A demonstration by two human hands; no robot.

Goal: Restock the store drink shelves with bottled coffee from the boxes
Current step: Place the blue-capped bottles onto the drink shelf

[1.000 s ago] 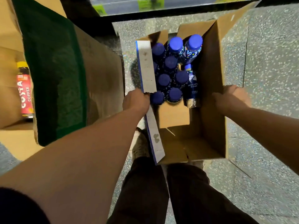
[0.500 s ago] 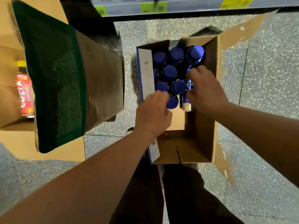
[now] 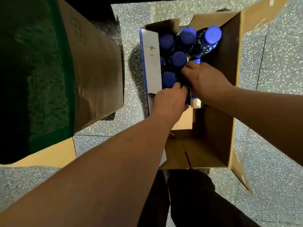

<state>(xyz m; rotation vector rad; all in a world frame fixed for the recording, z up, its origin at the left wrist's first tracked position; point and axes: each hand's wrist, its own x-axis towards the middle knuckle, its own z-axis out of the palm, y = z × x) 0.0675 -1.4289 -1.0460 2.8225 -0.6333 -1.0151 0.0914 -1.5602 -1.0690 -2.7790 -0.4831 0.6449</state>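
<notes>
Left of the open box [image 3: 213, 128] stands a bigger cardboard box [image 3: 96, 71] with a dark green face, well apart from it across a strip of floor. The open box's left flap [image 3: 151, 59], white with a blue edge, stands upright along its left wall. Blue-capped bottles [image 3: 178, 59] fill the far half of the open box, packed upright and touching one another; the near half shows bare cardboard bottom.

The left hand [image 3: 170, 99] reaches into the open box at the near edge of the cluster, by the left flap. Its fingers curl down round a near bottle [image 3: 186, 97], of which only a blue sliver shows under the palm.

The right hand [image 3: 206, 82] lies further in, toward the open box's right wall, over a tilted bottle [image 3: 196, 102] whose pale base peeks out below the wrist. Its fingers stretch left across the dark bottle bodies; whether they grasp anything cannot be told.

The open box sits on a grey speckled floor [image 3: 270, 63]. Dark-trousered legs [image 3: 188, 194] stand at its near end.
</notes>
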